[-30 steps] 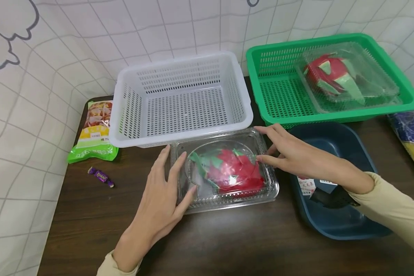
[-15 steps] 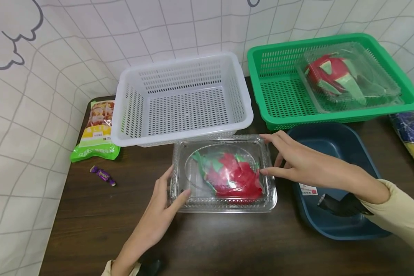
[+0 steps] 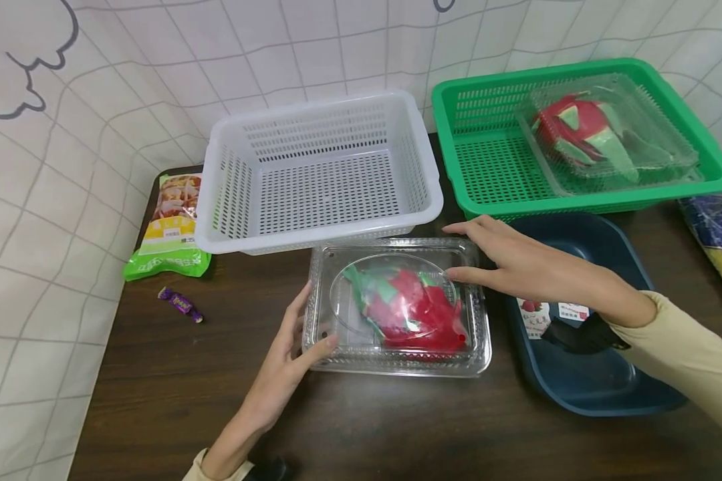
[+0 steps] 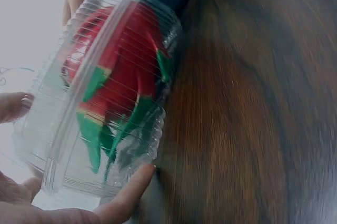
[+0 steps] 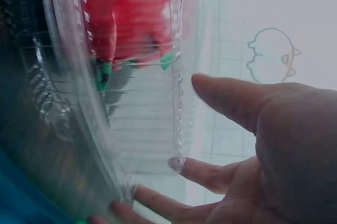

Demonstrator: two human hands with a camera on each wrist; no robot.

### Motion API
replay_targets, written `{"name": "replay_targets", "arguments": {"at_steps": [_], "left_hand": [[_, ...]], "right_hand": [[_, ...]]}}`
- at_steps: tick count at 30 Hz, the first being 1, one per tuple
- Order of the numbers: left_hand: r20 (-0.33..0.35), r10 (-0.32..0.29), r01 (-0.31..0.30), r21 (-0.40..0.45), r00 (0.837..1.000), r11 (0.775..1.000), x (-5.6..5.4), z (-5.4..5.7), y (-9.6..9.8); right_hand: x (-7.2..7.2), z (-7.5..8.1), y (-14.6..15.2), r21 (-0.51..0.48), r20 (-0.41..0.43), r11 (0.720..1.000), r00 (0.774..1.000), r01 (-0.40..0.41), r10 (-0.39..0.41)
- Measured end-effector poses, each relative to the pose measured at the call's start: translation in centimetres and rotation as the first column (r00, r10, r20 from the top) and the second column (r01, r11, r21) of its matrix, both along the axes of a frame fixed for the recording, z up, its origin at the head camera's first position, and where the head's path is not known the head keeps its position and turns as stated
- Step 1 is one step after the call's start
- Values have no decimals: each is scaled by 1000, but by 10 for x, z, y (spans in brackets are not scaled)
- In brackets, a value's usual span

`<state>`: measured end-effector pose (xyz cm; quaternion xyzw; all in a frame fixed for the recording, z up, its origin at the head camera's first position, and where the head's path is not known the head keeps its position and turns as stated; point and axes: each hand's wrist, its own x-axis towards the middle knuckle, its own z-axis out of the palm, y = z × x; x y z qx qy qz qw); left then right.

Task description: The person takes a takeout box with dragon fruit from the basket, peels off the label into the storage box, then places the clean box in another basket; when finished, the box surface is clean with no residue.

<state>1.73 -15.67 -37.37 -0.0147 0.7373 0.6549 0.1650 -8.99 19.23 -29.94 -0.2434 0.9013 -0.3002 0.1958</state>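
A clear plastic clamshell box (image 3: pixel 397 361) with a red and green dragon fruit (image 3: pixel 418 314) inside sits on the dark wooden table, its lid down. My left hand (image 3: pixel 279 364) holds the box's left side, thumb over the front left corner of the lid and fingers along the side wall. In the left wrist view one finger (image 4: pixel 131 192) touches the box's lower edge. At the right side my right hand (image 3: pixel 511 260) is spread, thumb over the lid and straight fingers by the back right corner. The right wrist view shows fingertips (image 5: pixel 176 164) at the box wall.
Behind the box stands a white basket (image 3: pixel 319 237). A green basket (image 3: pixel 487 170) with another boxed dragon fruit (image 3: pixel 583 127) is at the back right, above a blue basin (image 3: pixel 602 394) holding labels (image 3: pixel 534 317). Left lie a food packet (image 3: pixel 171 227) and a purple candy (image 3: pixel 180 304).
The box came toward me and turned straighter, then shifted slightly right. My left hand went from spread over its left edge to holding that side. My right hand's fingers have loosened from the corner.
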Motion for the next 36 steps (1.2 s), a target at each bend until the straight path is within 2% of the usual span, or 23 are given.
{"name": "replay_targets", "arguments": {"at_steps": [3,8,15,18,21,28,32,36], "left_hand": [[28,-15,14,19,999,1000,-1,0,1],[49,-28,29,-16,998,999,-1,3,1],[-44,-128,128,-8,991,992,-2,4,8],[-60,-136,135,-16,989,991,0,2,11],[-75,-113,112,-17,991,994,4,0,14],[-134,2,4,40,991,999,13,-3,18],[-138,51,-43,60,989,997,14,4,16],[-87,57,-44,137,995,990,11,20,8]], "right_hand": [[-5,-2,-7,-9,43,1000,999,-19,20],[-10,-3,-14,-46,49,998,997,-50,52],[-6,-4,-14,-82,11,996,999,-30,31],[-5,-6,-13,-108,8,993,999,-36,37],[-2,-5,-13,-114,10,992,999,-47,49],[7,3,-18,-93,25,994,998,-49,51],[9,11,-18,-92,43,995,998,-49,53],[6,19,-12,-140,132,990,990,-37,55]]}}
